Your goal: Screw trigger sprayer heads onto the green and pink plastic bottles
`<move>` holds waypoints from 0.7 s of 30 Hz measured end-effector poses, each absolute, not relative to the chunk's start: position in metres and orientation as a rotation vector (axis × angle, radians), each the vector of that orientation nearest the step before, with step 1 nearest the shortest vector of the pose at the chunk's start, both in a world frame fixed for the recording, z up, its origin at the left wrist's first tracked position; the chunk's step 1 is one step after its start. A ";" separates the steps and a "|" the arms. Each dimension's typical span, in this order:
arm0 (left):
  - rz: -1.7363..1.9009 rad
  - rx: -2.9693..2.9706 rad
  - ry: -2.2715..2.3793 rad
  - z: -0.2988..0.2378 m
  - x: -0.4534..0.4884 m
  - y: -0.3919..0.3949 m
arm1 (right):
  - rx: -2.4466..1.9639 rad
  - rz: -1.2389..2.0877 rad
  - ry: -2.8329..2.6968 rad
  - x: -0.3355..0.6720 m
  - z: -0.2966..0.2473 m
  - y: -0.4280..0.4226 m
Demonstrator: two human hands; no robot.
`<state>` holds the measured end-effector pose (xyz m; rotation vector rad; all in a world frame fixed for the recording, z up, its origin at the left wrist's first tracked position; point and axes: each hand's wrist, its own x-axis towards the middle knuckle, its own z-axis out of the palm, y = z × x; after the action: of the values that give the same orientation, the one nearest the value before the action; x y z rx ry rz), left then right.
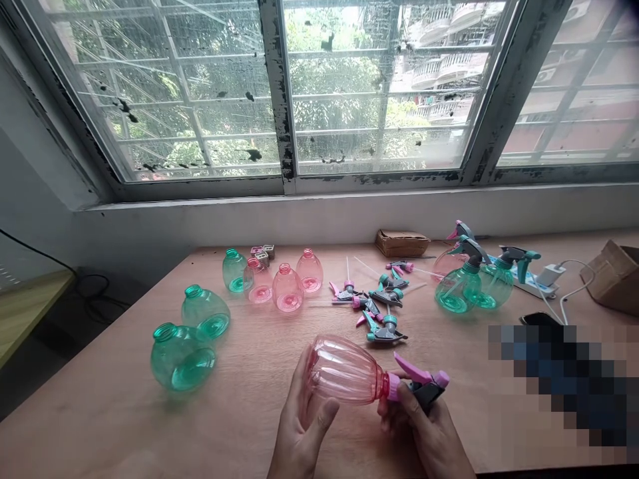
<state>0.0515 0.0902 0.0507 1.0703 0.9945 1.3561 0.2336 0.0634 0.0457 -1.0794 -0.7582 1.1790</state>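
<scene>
A clear pink ribbed spray bottle (pixel 344 369) lies sideways above the front of the table, its neck pointing right. My left hand (pixel 304 419) cups its base, with the thumb in front. The fingers behind the bottle are partly hidden. At the neck sits a pink and dark grey spray head (pixel 424 386) with its trigger facing up. My right hand (pixel 424 426) grips this head near the pink collar, thumb against it. Just beyond the bottle lie several loose spray heads (pixel 387 329) in pink, teal and grey, some with thin tubes.
Open green bottles (pixel 182 359) and pink bottles (pixel 288 289) stand on the wooden table (pixel 239 426) to the left. Fitted green spray bottles (pixel 456 289) stand at the right, near a power strip (pixel 536 286), a phone (pixel 542 319) and a cardboard box (pixel 614 276). Another brown box (pixel 402 244) touches the back.
</scene>
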 end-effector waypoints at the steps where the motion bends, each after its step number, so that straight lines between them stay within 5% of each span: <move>1: 1.373 1.073 0.993 0.049 0.052 0.090 | -1.072 1.182 -0.764 0.233 0.046 0.063; 21: 1.460 1.066 1.080 0.047 0.050 0.092 | -1.263 1.315 -0.866 0.237 0.020 0.069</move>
<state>0.0498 0.0918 0.0469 1.0657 1.0796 1.4596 0.2372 0.0693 0.0200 -1.2628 -0.8659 1.3148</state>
